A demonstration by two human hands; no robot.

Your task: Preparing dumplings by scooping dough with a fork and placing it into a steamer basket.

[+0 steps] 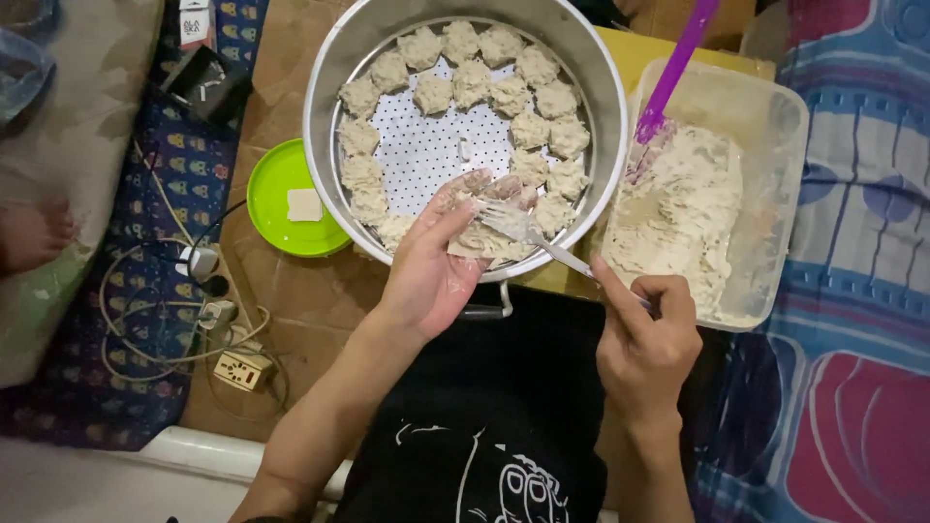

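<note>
The head view showed the round metal steamer pot (465, 126) ringed with pale formed dumplings (531, 130), its perforated middle unfilled. The left hand (438, 261) cupped a wrapper with filling (484, 237), the right hand (644, 339) gripped a metal fork (523, 230) pressing into it, and much pale filling remained in the clear plastic tub (775, 145).

The left hand (436, 266) cups a dumpling wrapper (484, 240) with filling over the near rim of a metal steamer pot (325, 107), while the right hand (644, 339) presses a fork (528, 235) into it. Shaped dumplings (472, 82) ring the perforated tray, and right of the pot stands a plastic tub of filling (775, 126) with a purple spatula (673, 68).
</note>
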